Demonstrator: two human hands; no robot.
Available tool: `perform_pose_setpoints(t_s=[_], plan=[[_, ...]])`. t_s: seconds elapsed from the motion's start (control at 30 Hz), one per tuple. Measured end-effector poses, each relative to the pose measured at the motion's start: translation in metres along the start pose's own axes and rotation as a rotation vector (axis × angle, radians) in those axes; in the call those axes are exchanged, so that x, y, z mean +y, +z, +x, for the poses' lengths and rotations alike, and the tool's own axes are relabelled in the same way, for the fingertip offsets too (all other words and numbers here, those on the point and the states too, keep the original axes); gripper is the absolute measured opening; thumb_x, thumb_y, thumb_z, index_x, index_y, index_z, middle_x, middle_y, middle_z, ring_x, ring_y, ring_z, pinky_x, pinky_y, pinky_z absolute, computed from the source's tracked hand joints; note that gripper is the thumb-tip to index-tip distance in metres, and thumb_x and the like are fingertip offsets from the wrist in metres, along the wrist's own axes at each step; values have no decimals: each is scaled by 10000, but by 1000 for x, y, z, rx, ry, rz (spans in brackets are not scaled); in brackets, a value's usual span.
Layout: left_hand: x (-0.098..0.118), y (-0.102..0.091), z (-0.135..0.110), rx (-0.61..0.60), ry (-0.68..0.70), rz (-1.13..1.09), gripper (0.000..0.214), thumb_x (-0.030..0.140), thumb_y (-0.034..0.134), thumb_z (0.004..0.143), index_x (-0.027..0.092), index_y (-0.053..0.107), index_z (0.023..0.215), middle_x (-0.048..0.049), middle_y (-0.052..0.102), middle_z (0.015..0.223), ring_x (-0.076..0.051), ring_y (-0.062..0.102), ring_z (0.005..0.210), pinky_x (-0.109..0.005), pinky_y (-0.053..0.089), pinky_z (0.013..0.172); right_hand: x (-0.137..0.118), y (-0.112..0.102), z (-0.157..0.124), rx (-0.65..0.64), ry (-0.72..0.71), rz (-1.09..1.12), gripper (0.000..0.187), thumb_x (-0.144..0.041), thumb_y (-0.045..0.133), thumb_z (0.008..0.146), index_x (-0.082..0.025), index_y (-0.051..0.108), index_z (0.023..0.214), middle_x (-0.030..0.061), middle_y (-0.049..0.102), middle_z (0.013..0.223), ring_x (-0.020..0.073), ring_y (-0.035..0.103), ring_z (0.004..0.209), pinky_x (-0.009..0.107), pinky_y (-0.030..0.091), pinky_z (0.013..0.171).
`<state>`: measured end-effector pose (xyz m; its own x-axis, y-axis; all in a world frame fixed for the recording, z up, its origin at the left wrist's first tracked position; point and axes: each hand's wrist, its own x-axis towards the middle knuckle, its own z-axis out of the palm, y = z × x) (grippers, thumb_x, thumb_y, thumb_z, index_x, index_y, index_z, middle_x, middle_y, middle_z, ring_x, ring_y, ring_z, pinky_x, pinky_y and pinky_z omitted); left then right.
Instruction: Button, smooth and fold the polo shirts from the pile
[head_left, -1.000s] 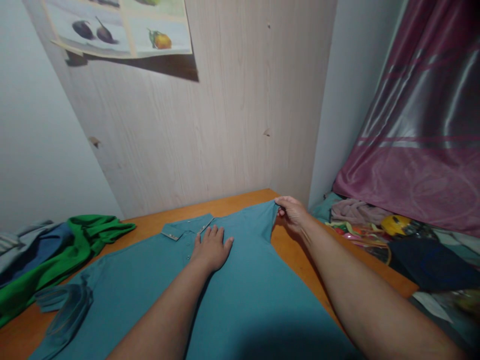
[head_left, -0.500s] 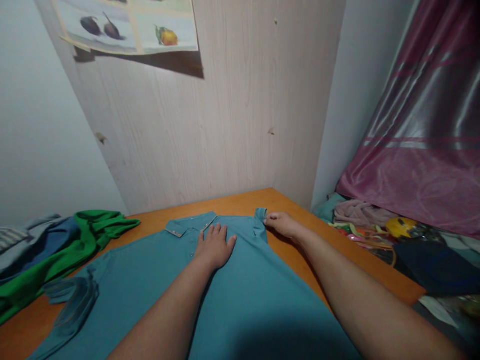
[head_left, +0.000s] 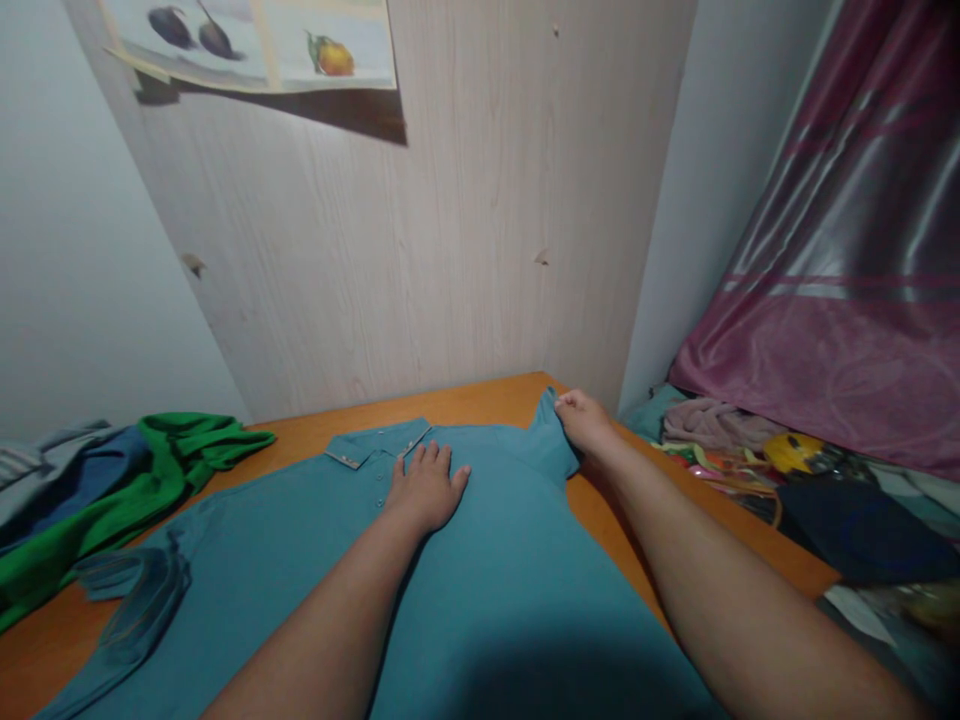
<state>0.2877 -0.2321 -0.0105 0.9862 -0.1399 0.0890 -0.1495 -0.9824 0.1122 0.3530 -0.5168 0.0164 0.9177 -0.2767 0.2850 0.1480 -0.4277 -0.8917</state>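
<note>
A teal polo shirt point(head_left: 510, 560) lies front up across the orange-brown table point(head_left: 480, 395), its collar point(head_left: 379, 443) toward the wall. My left hand point(head_left: 426, 487) rests flat on the chest beside the button placket, fingers spread. At the shirt's right side, my right hand point(head_left: 586, 422) pinches the edge of the short sleeve point(head_left: 553, 437) and holds it raised and stretched outward. The other sleeve point(head_left: 139, 590), at the lower left, is bunched and curled on itself.
Piled clothes, including a green garment point(head_left: 184, 455) and a blue one point(head_left: 105, 480), lie at the table's left. A pink satin curtain point(head_left: 840, 330) hangs at the right above assorted items and a yellow object point(head_left: 793, 453). A fruit picture point(head_left: 330, 55) is on the wall.
My right hand has moved outward and slightly up, drawing the crumpled sleeve out so that it now spreads wider. My left hand stays flat on the shirt's chest.
</note>
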Motion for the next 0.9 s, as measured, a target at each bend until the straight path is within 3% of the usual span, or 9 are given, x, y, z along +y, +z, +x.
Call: perform_pose_setpoints(t_s=[0.13,0.27,0.4,0.53,0.7,0.8,0.9], plan=[[1,-2,0,-2,5,14,751,635,221,985,164,401,1542,-161,307,1651,-351,234,1538,-622,167,1211,10,-10,1,-58,87,-142,281,-312,688,798,-230,515,593,-9,496,533,154,468,576,249,311,532],[1,-2,-1,5,14,22,744,630,215,991,158,414,1531,-164,310,1650,-351,239,1537,-607,171,1214,12,-18,-8,-248,210,-178,433,-502,709,816,-217,529,543,-8,476,435,129,416,423,259,296,440],[-2,-1,0,9,16,15,749,648,219,988,171,406,1534,-161,314,1649,-352,233,1538,-615,176,1209,6,-32,-14,-439,279,-194,523,-629,782,713,-210,535,521,30,529,407,124,426,369,244,264,365],[-2,-6,0,22,29,-13,756,665,275,978,172,399,1537,-169,319,1646,-379,251,1528,-618,204,1200,0,-40,-15,-625,241,-304,471,-482,890,609,-205,529,483,21,524,394,114,422,353,241,243,356],[16,-19,-5,107,157,-106,622,535,341,1008,171,466,1497,-136,367,1630,-324,286,1524,-543,219,1229,3,-31,-15,-579,191,-265,314,-233,794,653,-213,503,537,-60,466,410,82,392,382,215,255,397],[30,-19,-10,61,363,-222,577,493,336,1020,207,474,1502,-79,420,1608,-248,329,1512,-437,241,1245,7,-28,-14,-511,192,-273,292,-267,714,748,-218,499,557,-51,450,410,94,396,384,228,263,403],[39,-12,-16,-33,489,-239,599,539,318,1021,246,448,1527,-46,373,1635,-254,283,1532,-456,232,1249,7,-32,-13,-454,196,-325,339,-342,739,769,-212,523,544,-16,485,419,104,411,387,245,253,406]])
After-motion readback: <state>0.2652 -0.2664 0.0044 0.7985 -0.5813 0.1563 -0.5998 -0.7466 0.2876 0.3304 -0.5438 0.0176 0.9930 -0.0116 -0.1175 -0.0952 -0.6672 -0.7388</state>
